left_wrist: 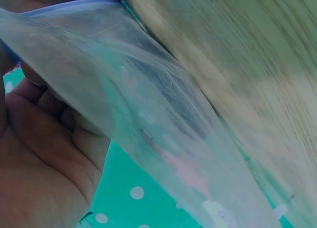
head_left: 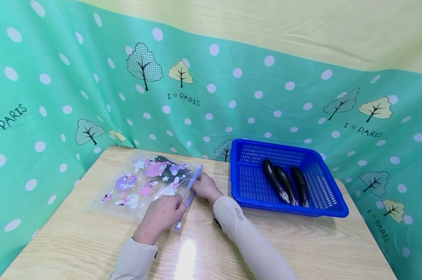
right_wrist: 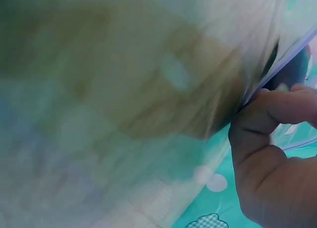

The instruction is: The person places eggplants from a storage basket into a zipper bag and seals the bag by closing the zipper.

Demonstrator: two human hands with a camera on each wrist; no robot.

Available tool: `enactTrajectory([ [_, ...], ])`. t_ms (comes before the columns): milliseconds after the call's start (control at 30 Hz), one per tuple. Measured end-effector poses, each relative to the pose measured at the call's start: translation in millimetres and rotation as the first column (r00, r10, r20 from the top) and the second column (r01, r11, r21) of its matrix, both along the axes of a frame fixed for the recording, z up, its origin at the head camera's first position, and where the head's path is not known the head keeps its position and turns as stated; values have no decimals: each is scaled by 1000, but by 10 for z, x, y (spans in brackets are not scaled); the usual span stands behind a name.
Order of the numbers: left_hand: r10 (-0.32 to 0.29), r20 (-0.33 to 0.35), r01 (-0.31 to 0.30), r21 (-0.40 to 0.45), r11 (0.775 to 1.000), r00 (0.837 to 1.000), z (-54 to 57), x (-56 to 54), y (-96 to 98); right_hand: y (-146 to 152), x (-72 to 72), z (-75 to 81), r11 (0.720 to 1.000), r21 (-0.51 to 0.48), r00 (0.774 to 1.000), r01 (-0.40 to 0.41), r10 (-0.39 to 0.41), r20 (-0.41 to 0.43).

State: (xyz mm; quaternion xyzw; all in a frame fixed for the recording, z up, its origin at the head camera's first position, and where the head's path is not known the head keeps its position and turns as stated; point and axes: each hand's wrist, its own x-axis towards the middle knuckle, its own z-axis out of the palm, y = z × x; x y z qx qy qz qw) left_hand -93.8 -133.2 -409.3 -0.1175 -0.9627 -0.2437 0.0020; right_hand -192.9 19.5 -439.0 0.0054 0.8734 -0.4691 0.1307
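A clear zip bag [head_left: 128, 194] with pink and purple cartoon prints lies on the table, its mouth edged by a purple zip strip. My left hand [head_left: 163, 214] pinches the near side of that mouth between thumb and curled fingers. At the far side of the mouth, my right hand [head_left: 206, 186] grips the end of a dark eggplant [head_left: 165, 171], most of which lies inside the bag. The right wrist view shows its curled fingers [right_wrist: 257, 124] against the bag's edge, with the dark eggplant [right_wrist: 293, 72] just beyond; its fingertips are partly hidden.
To the right stands a blue plastic basket [head_left: 247, 182] holding three eggplants [head_left: 284, 182]. The wooden table [head_left: 204, 252] meets a green dotted cloth [head_left: 197, 132] at the back and on both sides.
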Motion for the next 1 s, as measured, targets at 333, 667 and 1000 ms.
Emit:
enactTrajectory([
  [333,-5,3,5,5,1000,1000,1,-4,-12,-44,-132,-13,995,94,999,38,-37,-18],
  [667,-6,15,5,27,1000,1000,-6,17,-10,-58,-125,-33,934,352,989,63,-10,-150],
  [1000,-25,59,23,32,999,998,-75,28,-17,-93,21,13,843,538,984,-1,98,-151],
])
